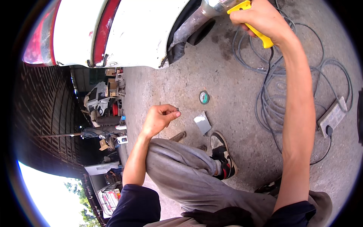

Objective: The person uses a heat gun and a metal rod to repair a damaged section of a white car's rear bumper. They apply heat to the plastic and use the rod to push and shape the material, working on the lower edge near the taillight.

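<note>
My right hand (261,19) is wrapped round the grip of a yellow pistol-grip power tool (261,37), with a black cord hanging from its lower end. The tool's upper part runs out of the picture at the top. Left of it is a scuffed grey metal pipe (191,25), beside the corner of a white vehicle body panel (140,32). My left hand (160,118) is held over my bent knee, thumb and forefinger pinched together. A tiny dark bit (177,109) shows at their tips, too small to name.
On the concrete lie a green-centred tape roll (204,97), a grey-white packet (202,123) and a wooden stick (178,136) by my shoe (222,155). Coiled grey cable (270,100) spreads at right, near a power strip (332,117) with a black plug. Clutter (104,98) stands at left.
</note>
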Tool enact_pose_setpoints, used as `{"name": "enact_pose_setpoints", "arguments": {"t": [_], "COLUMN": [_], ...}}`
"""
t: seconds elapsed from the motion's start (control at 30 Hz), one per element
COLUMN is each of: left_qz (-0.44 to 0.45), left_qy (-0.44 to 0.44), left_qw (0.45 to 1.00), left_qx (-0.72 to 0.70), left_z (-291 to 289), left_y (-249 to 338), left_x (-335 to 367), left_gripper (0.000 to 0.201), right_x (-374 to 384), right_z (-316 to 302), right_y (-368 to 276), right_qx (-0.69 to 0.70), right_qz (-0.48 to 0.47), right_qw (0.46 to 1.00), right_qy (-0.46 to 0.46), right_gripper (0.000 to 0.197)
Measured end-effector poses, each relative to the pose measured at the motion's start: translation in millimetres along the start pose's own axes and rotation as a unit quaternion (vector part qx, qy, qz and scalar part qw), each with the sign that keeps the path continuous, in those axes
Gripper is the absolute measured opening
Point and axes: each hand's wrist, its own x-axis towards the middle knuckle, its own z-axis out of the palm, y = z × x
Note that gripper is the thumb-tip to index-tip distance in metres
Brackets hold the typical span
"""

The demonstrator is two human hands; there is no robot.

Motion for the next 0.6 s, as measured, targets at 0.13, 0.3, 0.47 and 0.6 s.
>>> {"name": "enact_pose_setpoints", "arguments": {"t": [0.13, 0.3, 0.47, 0.6], "left_qz": [0.000, 0.004, -0.008, 0.000], "left_qy": [0.003, -0.003, 0.001, 0.003], "left_qw": [1.000, 1.000, 1.000, 1.000], "left_qx": [-0.008, 0.001, 0.000, -0.002], "left_z": [0.0, -1.2, 1.0, 1.1], "left_y": [-3.9, 3.6, -4.4, -1.9], "left_x": [-2.1, 0.5, 0.0, 0.3], "left_gripper": [0.021, 0.021, 0.021, 0.020], "right_x": [2.7, -4.9, -12.9, -12.9], "right_z": [-5.9, -21.4, 11.5, 21.4], "right_y": [6.3, 1.3, -1.7, 1.4], "right_qx": [0.034, -0.009, -0.087, -0.130], "right_qz": [0.010, 0.004, 0.036, 0.006], "right_qw": [0.999, 0.999, 0.995, 0.989], "right_qy": [0.029, 0.032, 0.032, 0.065], "right_gripper": [0.010, 0.010, 0.018, 0.025]}}
